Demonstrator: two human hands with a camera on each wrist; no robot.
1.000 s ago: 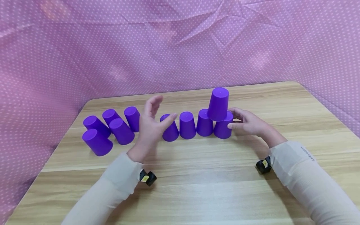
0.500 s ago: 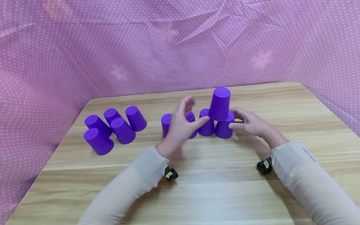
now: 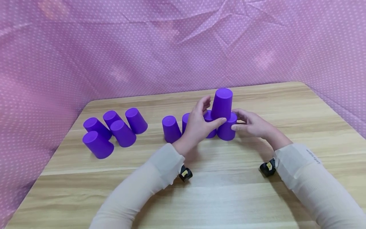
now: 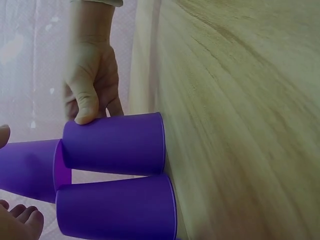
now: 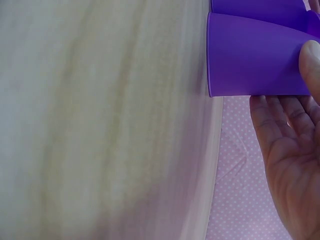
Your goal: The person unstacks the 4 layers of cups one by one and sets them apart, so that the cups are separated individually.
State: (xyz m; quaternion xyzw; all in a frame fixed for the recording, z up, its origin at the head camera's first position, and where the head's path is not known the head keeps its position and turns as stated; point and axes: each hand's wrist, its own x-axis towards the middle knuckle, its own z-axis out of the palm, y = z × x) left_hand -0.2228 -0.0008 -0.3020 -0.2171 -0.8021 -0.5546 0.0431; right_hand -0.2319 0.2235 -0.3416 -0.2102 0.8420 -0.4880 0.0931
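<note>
An upside-down purple cup [image 3: 222, 103] rests across the tops of two others, the rightmost cup [image 3: 227, 131] of a row and its neighbour [image 3: 211, 132]. My right hand [image 3: 253, 125] holds that rightmost cup by its side. In the left wrist view its thumb presses the wall near the cup's top, and the right wrist view shows the fingers behind it. My left hand [image 3: 197, 124] is spread beside the upper cup, thumb in front near its lower rim and fingers behind. In the left wrist view the fingers [image 4: 27, 222] stand a little apart from that cup [image 4: 30, 167].
More upside-down cups continue the row leftward, a cup [image 3: 171, 128] at its end and another [image 3: 185, 121] partly hidden by my left hand. Several separate cups [image 3: 123, 133] stand at the left of the wooden table [image 3: 228, 190]. A pink dotted cloth [image 3: 183, 47] hangs behind.
My left hand has moved right, from beside the left end of the row to the upper cup. My right hand has stayed at the rightmost cup.
</note>
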